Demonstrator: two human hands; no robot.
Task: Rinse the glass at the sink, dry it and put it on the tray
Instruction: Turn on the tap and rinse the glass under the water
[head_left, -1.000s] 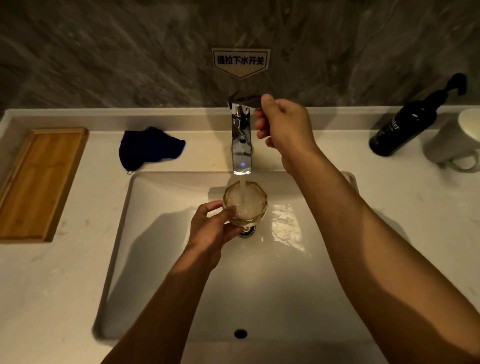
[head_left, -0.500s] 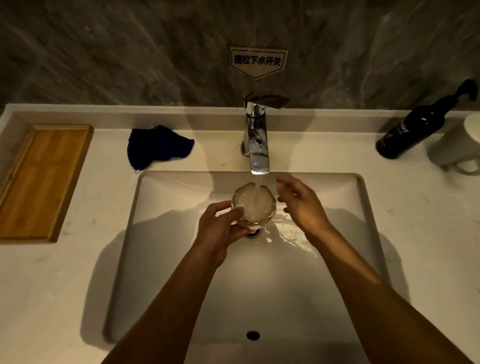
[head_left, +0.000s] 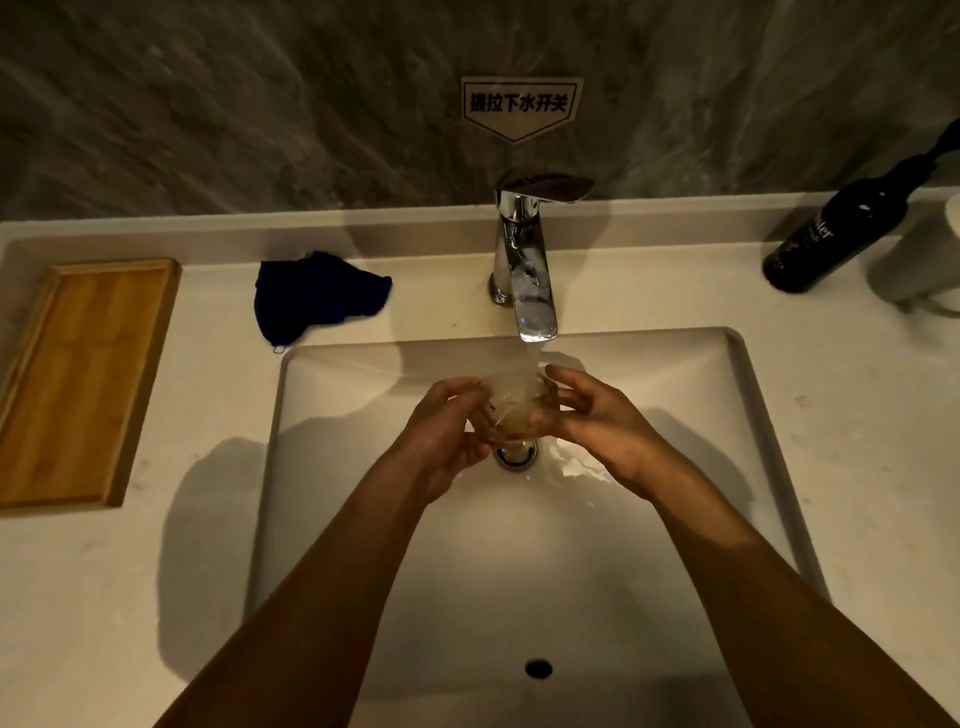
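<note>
A clear faceted glass (head_left: 511, 408) sits under the running stream from the chrome faucet (head_left: 524, 270), over the drain of the white sink (head_left: 332, 467). My left hand (head_left: 447, 441) grips its left side and my right hand (head_left: 597, 421) holds its right side, so both hands cup it. Water flows into the glass and spills down into the basin. A dark blue cloth (head_left: 317, 296) lies crumpled on the counter behind the sink's left corner. The wooden tray (head_left: 78, 379) rests on the counter at the far left, with nothing on it.
A black pump bottle (head_left: 841, 228) leans at the back right, beside a white mug (head_left: 924, 265) at the frame's edge. A sign hangs on the dark stone wall above the faucet. The overflow hole (head_left: 537, 667) shows in the sink's near wall.
My right hand left the faucet handle, came down and closed on the right side of the glass. The water keeps running and my left hand still holds the glass.
</note>
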